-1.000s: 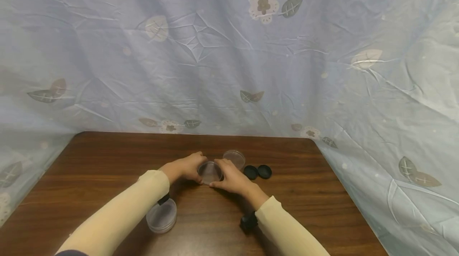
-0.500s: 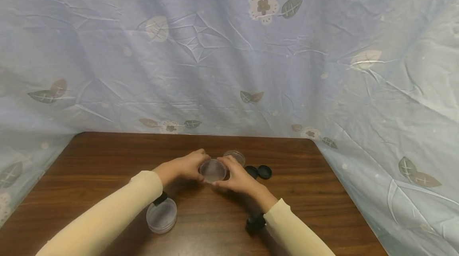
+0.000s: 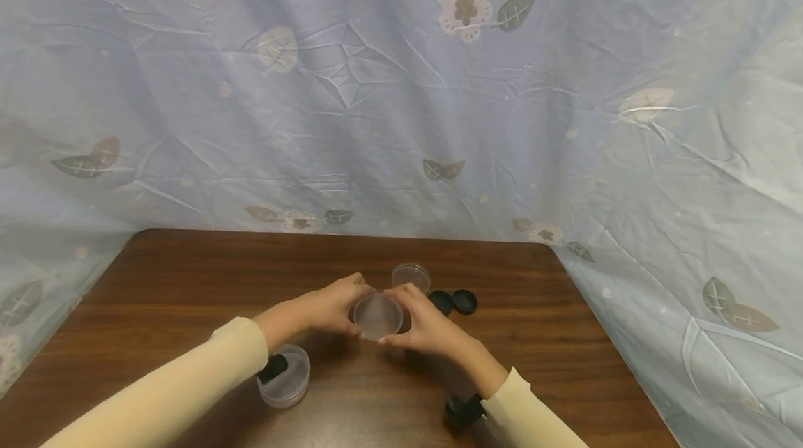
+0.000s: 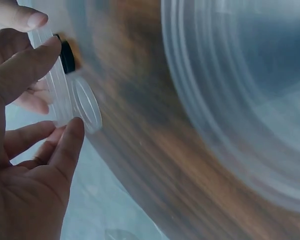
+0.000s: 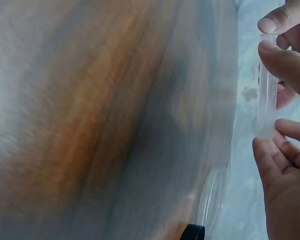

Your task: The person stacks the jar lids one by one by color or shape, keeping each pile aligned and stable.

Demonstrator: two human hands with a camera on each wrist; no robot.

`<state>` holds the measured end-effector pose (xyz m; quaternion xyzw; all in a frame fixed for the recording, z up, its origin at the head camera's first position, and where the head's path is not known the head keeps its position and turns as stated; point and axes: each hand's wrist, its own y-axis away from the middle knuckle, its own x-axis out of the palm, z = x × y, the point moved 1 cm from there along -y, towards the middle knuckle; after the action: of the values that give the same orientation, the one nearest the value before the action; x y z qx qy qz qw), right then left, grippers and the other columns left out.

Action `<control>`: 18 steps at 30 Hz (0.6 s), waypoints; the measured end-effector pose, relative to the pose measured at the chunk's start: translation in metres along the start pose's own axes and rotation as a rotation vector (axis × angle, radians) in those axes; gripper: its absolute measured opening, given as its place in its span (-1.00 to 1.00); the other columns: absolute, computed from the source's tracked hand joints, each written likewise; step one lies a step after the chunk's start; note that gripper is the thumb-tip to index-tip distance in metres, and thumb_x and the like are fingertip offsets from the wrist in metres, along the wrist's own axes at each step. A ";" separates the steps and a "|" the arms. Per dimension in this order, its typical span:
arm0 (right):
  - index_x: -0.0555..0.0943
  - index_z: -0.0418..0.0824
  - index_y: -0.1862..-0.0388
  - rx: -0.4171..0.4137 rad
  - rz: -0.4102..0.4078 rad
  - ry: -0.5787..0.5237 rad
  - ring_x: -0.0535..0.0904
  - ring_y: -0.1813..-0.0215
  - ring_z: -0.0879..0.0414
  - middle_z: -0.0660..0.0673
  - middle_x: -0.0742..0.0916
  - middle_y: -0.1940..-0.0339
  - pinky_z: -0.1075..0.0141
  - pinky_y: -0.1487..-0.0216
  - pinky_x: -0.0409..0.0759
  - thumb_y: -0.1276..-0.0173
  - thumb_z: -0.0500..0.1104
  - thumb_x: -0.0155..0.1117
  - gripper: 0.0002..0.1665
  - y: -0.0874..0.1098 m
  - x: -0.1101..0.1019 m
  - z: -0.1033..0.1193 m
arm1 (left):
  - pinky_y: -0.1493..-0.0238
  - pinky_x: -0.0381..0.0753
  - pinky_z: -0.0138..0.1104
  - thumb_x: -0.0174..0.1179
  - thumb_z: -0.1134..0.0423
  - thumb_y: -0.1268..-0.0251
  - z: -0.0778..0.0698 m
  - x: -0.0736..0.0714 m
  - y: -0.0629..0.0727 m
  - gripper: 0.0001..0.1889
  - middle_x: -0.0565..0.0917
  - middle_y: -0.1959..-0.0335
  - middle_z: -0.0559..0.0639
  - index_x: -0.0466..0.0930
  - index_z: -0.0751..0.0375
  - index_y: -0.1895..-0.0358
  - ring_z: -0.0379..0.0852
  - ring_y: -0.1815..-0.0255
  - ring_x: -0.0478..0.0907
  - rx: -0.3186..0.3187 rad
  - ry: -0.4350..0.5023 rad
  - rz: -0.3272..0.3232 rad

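A clear round petri dish (image 3: 378, 317) is held by both hands over the middle of the table. My left hand (image 3: 332, 307) grips its left side between thumb and fingers, and my right hand (image 3: 426, 322) grips the right side likewise. Seen edge-on in the right wrist view, the dish (image 5: 268, 102) is a thin disc between the fingertips of both hands. Another petri dish (image 3: 410, 278) lies on the table just beyond my right hand. Below my left wrist sits a further dish (image 3: 293, 385), large at the right of the left wrist view.
Two small black round caps (image 3: 465, 302) lie side by side to the right of my right hand. The brown wood-grain table (image 3: 533, 371) ends at a pale patterned curtain (image 3: 376, 120) behind and at the sides. Black wrist cameras (image 3: 463, 410) hang near the tabletop.
Both hands have lifted the petri dish off the table and brought it slightly nearer and to the right. The other dishes and the black caps have stayed in place.
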<state>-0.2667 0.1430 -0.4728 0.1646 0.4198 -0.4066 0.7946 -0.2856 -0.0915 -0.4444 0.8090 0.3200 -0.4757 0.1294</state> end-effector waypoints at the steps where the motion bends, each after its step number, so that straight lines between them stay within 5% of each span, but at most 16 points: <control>1: 0.39 -0.22 -0.56 -0.002 0.007 0.000 0.49 -0.15 0.03 -0.19 0.55 -0.28 0.13 -0.16 0.59 -0.27 0.06 0.60 -0.02 0.003 0.000 0.002 | 0.04 0.65 -0.32 0.63 0.29 0.04 -0.003 0.001 0.002 -0.27 0.58 0.05 0.17 0.58 0.46 -0.26 -0.12 0.10 0.52 -0.009 0.007 0.008; 12: 0.43 -0.23 -0.51 -0.012 0.041 -0.020 0.52 -0.27 -0.01 -0.16 0.55 -0.29 0.12 -0.28 0.61 -0.25 0.08 0.62 -0.04 0.025 0.007 0.011 | 0.06 0.64 -0.35 0.67 0.29 0.13 -0.023 0.013 0.013 -0.25 0.58 0.06 0.13 0.59 0.43 -0.22 -0.13 0.11 0.54 -0.040 -0.006 0.039; 18: 0.42 -0.25 -0.52 -0.012 0.054 0.006 0.53 -0.28 0.00 -0.17 0.56 -0.30 0.14 -0.31 0.59 -0.25 0.11 0.61 -0.03 0.034 0.013 0.011 | 0.06 0.68 -0.24 0.69 0.28 0.12 -0.033 0.020 0.015 -0.21 0.55 0.01 0.14 0.54 0.40 -0.26 -0.09 0.08 0.55 -0.147 0.001 0.102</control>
<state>-0.2300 0.1503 -0.4794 0.1725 0.4201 -0.3819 0.8049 -0.2459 -0.0780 -0.4459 0.8130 0.3124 -0.4432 0.2123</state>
